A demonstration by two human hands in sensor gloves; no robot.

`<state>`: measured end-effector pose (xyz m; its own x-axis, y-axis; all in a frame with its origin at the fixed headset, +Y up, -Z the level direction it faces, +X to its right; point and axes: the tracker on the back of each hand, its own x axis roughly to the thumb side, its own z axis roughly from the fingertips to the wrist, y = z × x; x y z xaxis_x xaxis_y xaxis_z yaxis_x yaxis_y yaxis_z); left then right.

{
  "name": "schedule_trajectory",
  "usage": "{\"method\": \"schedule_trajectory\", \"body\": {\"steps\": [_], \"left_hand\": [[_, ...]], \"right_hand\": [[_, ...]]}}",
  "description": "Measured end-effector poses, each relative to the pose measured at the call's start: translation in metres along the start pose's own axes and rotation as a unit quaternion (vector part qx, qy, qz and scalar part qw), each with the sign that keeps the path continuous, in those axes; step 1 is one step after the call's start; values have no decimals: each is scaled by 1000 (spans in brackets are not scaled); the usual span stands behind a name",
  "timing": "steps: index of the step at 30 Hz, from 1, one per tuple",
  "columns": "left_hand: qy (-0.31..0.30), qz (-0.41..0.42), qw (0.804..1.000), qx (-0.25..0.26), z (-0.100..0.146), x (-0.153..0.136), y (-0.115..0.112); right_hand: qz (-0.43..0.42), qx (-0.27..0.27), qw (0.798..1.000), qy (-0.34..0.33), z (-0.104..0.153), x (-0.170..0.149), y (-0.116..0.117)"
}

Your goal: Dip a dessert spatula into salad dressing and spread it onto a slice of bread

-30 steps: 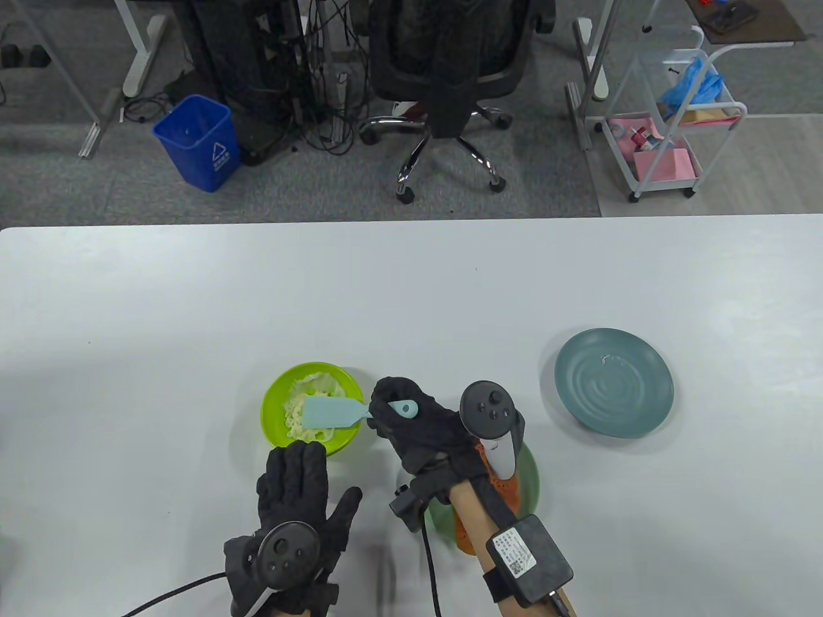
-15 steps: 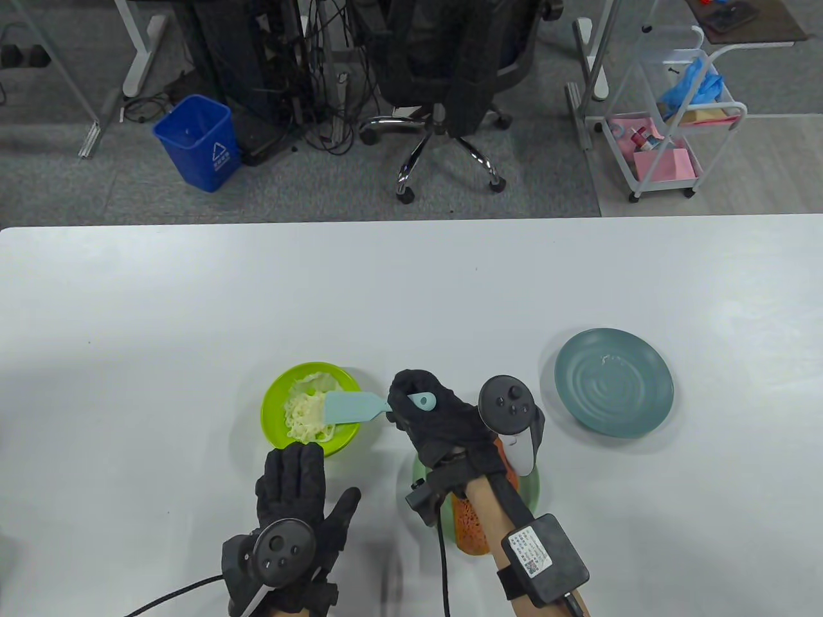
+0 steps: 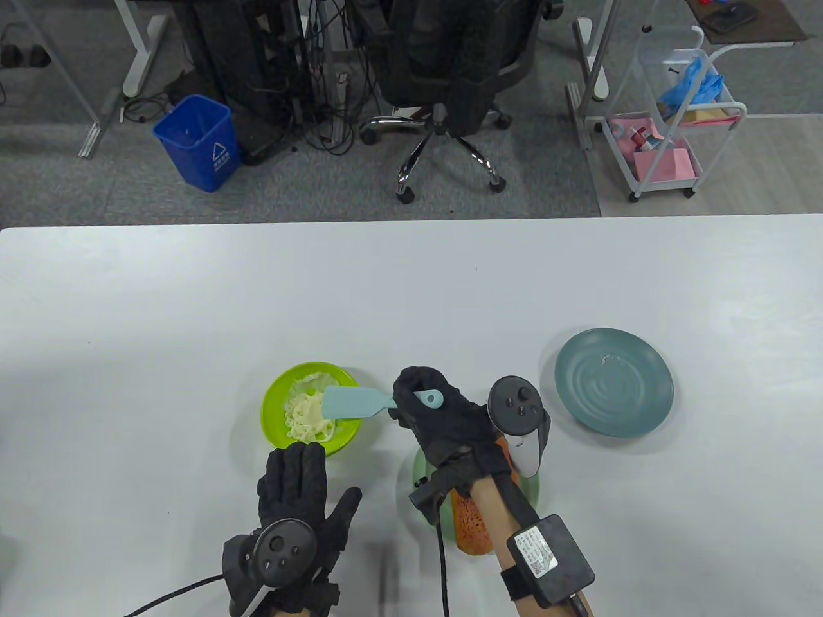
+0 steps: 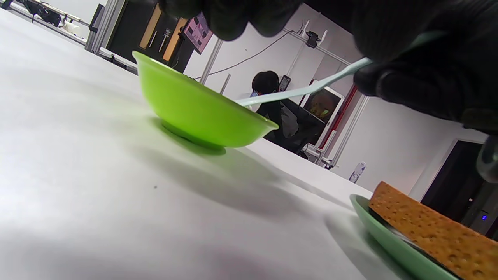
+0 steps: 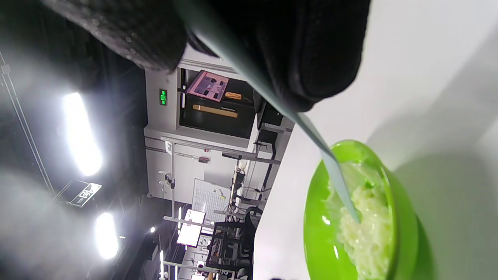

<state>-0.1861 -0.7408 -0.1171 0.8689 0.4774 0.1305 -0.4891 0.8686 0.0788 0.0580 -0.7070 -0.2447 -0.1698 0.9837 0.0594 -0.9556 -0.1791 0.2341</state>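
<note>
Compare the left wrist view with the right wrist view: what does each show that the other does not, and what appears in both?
Only the left wrist view shows the bread slice lying on a pale green plate, and the lime green bowl from outside, its contents hidden. Only the right wrist view looks into the bowl, showing the pale salad dressing with the blade tip of the dessert spatula reaching it. Both show the bowl, the spatula, the white table, and the right hand holding the handle.

Two hands [image 3: 292, 501] [image 3: 434, 418], one spatula [image 3: 350, 402], one bowl [image 3: 273, 418], two plates [image 3: 614, 382] [image 3: 528, 491], one bread slice [image 3: 469, 524].
</note>
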Motion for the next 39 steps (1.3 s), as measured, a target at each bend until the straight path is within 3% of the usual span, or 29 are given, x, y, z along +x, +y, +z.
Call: {"method": "schedule_trajectory", "body": {"steps": [7, 15, 30, 39], "left_hand": [[-1, 1, 1000, 2, 0, 0, 0], [-4, 2, 1000, 2, 0, 1, 0], [-15, -15, 1000, -8, -1, 5, -6], [-35, -13, 999, -5, -1, 13, -7]], "right_hand": [[9, 16, 1000, 3, -3, -3, 17], [14, 13, 1000, 13, -3, -4, 12], [2, 0, 1000, 14, 3, -3, -20], [-73, -35, 997, -5, 20, -9, -55]]}}
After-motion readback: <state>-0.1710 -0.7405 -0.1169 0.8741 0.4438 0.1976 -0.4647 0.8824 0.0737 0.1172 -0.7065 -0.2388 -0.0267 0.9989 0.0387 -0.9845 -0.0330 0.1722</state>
